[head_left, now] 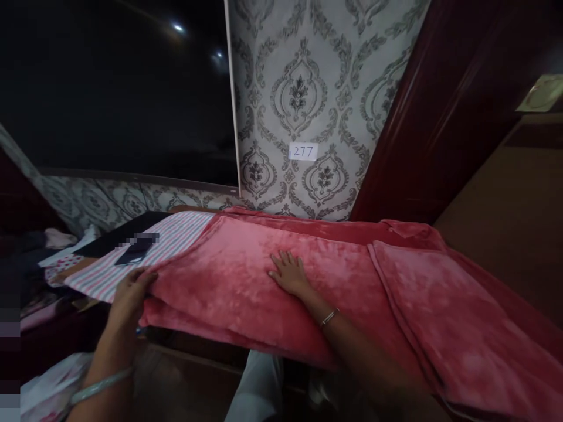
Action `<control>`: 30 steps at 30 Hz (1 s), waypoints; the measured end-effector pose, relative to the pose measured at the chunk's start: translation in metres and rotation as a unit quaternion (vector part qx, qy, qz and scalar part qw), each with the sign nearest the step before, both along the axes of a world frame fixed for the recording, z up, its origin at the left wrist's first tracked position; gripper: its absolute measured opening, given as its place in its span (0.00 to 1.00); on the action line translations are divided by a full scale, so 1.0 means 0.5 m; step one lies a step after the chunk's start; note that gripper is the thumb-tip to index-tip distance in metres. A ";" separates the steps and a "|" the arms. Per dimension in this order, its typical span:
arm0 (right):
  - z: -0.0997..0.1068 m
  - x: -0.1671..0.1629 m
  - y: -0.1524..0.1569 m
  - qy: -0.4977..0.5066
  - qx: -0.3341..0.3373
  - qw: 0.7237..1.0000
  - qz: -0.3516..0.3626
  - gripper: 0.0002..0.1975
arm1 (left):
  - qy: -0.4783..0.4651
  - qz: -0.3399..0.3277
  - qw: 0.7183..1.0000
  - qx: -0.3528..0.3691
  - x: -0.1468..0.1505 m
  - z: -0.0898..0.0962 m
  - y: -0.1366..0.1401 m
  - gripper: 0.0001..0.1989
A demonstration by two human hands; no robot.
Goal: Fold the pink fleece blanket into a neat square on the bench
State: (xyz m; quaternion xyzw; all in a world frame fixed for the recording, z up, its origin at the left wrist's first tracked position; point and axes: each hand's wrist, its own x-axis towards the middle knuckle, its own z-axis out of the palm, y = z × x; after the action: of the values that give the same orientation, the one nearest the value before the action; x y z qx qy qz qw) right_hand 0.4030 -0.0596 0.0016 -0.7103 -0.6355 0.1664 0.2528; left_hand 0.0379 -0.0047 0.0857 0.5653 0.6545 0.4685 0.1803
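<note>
A thick pink fleece blanket point(352, 275) lies folded across a table, its right part hanging down toward me. My left hand point(129, 293) grips the blanket's folded left edge, fingers curled over it. My right hand point(290, 274) rests flat, palm down with fingers spread, on top of the blanket near its middle. A bracelet circles each wrist.
A pink-and-white striped cloth point(145, 258) lies under the blanket at the left, with a dark flat object point(134, 251) on it. A large dark screen point(114, 88) hangs on the patterned wallpaper, which bears a small label reading 277 point(303, 152). A dark red door frame point(422, 117) stands at right.
</note>
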 end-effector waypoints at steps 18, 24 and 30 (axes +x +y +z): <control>0.056 0.192 -0.132 0.582 0.023 0.808 -0.085 0.32 | 0.297 -0.609 0.725 0.122 0.571 -0.028 -0.286 0.13; 0.048 0.188 -0.093 0.589 0.013 0.805 -0.077 0.18 | 0.234 -0.510 0.810 0.171 0.529 -0.122 -0.290 0.23; 0.049 0.208 -0.023 0.554 0.087 0.815 -0.146 0.18 | 0.266 -0.454 0.825 0.208 0.518 -0.158 -0.291 0.17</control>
State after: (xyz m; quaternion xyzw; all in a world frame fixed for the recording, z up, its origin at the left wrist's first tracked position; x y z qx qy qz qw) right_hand 0.5071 -0.0711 0.0263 -0.5572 -0.2887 0.4376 0.6440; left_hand 0.2969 -0.1503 0.0067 0.9254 0.2335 0.2902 0.0696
